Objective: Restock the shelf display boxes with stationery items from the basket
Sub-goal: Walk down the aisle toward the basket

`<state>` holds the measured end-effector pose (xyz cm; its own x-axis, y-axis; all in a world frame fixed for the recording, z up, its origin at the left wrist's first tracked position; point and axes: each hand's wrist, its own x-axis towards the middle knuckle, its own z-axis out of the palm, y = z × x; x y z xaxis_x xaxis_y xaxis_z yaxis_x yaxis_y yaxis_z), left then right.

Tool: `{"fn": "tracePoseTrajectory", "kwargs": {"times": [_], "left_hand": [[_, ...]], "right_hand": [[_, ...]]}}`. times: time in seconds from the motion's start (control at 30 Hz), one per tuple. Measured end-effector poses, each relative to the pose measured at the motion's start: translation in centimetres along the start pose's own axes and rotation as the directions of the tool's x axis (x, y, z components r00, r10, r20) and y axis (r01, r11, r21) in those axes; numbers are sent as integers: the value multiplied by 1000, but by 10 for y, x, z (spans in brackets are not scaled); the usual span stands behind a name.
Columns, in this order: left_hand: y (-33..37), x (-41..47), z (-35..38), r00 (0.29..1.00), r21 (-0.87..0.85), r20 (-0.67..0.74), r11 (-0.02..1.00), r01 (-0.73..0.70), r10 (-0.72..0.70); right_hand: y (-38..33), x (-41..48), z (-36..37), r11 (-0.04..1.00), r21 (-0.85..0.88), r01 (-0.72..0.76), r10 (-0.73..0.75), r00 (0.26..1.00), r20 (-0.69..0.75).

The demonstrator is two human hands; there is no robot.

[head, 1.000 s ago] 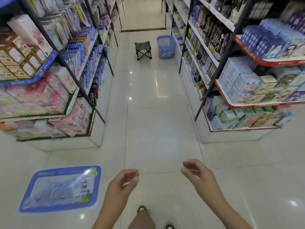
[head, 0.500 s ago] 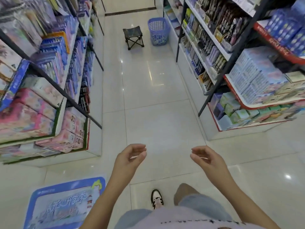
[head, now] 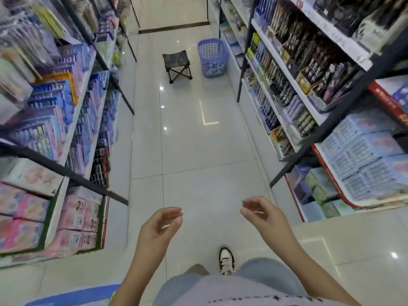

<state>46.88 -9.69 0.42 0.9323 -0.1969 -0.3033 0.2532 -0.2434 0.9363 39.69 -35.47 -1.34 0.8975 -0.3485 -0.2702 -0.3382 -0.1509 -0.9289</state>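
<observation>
Now left hand (head: 159, 226) and right hand (head: 262, 215) each show a loose, empty grip; walk right up to the basket (head: 212, 58), beside the stool (head: 177, 65), before reaching.

A stationery shop was shown. A narrow aisle of glossy white floor tiles (head: 198, 151) was flanked by white shelving racks with black slanted metal uprights (head: 287, 72), packed with open cardboard display boxes of pens (head: 284, 93), pink printed cartons (head: 77, 217) and stacked pale blue boxes (head: 357, 155). A blue plastic mesh basket (head: 212, 57) and a small dark folding stool (head: 177, 67) were set far down the aisle.
</observation>
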Motion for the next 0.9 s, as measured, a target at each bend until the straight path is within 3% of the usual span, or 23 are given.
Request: {"fn": "tracePoseTrajectory", "kwargs": {"times": [0.13, 0.3, 0.7, 0.9], "left_hand": [[14, 53, -7, 998, -7, -52, 999, 33, -34], [35, 141, -14, 997, -32, -51, 998, 57, -59], [127, 391, -28, 988, -2, 140, 998, -63, 63], [160, 496, -19, 989, -26, 128, 997, -75, 77]], "right_hand": [[-42, 78, 18, 997, -6, 74, -73, 992, 102], [-69, 169, 40, 997, -4, 75, -74, 990, 121], [-106, 335, 38, 995, 26, -97, 99, 992, -80], [-126, 440, 34, 992, 32, -122, 124, 988, -95]]}}
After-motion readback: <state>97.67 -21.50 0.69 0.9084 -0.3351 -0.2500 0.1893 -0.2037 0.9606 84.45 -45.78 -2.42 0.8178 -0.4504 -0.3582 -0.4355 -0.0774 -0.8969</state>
